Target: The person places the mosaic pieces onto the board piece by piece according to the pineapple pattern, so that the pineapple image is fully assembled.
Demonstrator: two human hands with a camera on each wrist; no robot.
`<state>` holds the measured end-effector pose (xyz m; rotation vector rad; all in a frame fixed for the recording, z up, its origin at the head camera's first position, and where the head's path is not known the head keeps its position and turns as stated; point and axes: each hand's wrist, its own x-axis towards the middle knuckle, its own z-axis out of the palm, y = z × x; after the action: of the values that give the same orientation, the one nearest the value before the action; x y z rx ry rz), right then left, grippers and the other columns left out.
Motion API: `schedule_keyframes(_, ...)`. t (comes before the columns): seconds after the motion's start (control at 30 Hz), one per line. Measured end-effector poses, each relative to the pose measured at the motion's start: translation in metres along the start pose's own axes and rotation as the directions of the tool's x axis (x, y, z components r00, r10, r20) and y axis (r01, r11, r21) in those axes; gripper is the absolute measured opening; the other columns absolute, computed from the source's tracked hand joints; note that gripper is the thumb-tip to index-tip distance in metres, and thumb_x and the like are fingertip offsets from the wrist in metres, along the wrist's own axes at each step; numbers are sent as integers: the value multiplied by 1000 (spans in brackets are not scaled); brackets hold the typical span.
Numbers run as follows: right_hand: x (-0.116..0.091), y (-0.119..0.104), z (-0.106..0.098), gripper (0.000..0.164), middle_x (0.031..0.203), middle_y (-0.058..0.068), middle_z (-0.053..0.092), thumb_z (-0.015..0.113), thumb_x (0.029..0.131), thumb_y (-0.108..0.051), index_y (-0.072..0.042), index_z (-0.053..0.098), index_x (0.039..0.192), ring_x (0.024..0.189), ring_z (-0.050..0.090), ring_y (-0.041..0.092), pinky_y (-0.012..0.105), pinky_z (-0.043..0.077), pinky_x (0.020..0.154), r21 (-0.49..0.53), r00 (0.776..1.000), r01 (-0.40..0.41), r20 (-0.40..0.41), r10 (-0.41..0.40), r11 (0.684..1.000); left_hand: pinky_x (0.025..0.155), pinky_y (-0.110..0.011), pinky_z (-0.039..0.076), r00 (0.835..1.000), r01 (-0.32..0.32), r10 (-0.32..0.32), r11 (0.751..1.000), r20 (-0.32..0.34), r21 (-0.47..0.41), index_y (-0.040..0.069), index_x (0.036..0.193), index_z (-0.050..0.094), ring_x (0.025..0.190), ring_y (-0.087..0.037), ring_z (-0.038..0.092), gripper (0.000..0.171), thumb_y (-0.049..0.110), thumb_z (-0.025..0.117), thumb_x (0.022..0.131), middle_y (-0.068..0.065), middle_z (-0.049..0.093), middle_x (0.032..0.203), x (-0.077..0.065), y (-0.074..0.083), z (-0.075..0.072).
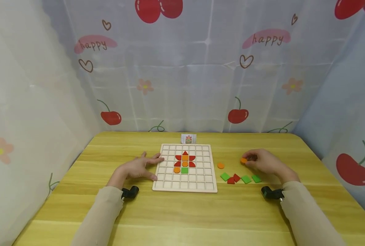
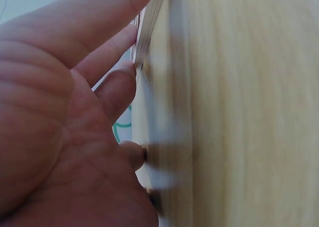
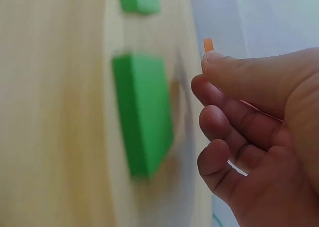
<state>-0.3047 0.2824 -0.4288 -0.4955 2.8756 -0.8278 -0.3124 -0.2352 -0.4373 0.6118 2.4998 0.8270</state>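
Observation:
A pale wooden grid board (image 1: 167, 186) lies on the table. Red, orange and green pieces form a figure on it, with an orange disc (image 1: 177, 170) beside a green square (image 1: 184, 170) in the lowest row. My left hand (image 1: 136, 168) touches the board's left edge with spread fingers. Right of the board, my right hand (image 1: 263, 161) pinches an orange disc (image 1: 243, 160) between thumb and finger; only a thin orange edge (image 3: 208, 44) shows in the right wrist view. Another loose orange disc (image 1: 220, 165) lies between that hand and the board.
Green squares (image 1: 246, 179) and red pieces (image 1: 231, 180) lie in a loose row right of the board, nearer the person. Behind the board is a small pattern card (image 1: 188, 138). A printed curtain (image 1: 185, 78) hangs beyond the table's back edge.

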Motion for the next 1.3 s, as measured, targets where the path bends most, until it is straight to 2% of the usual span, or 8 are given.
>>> schedule_keyframes(0.47,24,-48,17,19,102,2,70,70,97,-12,-8,72,116,90,59,17,34,51,83,-13,997,73,18,-73,997,116,-78,-10,1000,27,-27,999,-2,-34,33,158,42,157,-44,-21,83,36,83,85,10,15,173,-2,0,2)
schedule_keyframes(0.7,35,-80,27,20,99,0,69,70,97,-12,-7,72,116,87,59,15,33,52,82,4,991,119,62,-119,993,116,-79,-7,1000,7,-6,1000,-4,18,33,159,41,157,-48,-18,83,40,81,86,7,15,174,0,0,0)
schedule_keyframes(1.0,45,-122,49,15,95,-3,67,75,94,-14,-13,74,109,86,57,15,31,51,79,2,982,151,112,-150,989,116,-80,-6,1000,12,-12,999,-6,34,34,158,42,157,-46,-18,84,41,82,85,8,15,174,2,-1,-2)
schedule_keyframes(1.3,51,-143,75,16,96,-4,69,76,93,-14,-11,75,108,85,57,12,29,52,78,-7,970,214,121,-212,977,115,-81,-5,1000,11,-11,1000,-8,11,34,158,43,157,-46,-18,84,40,83,85,9,16,174,2,-1,-1)
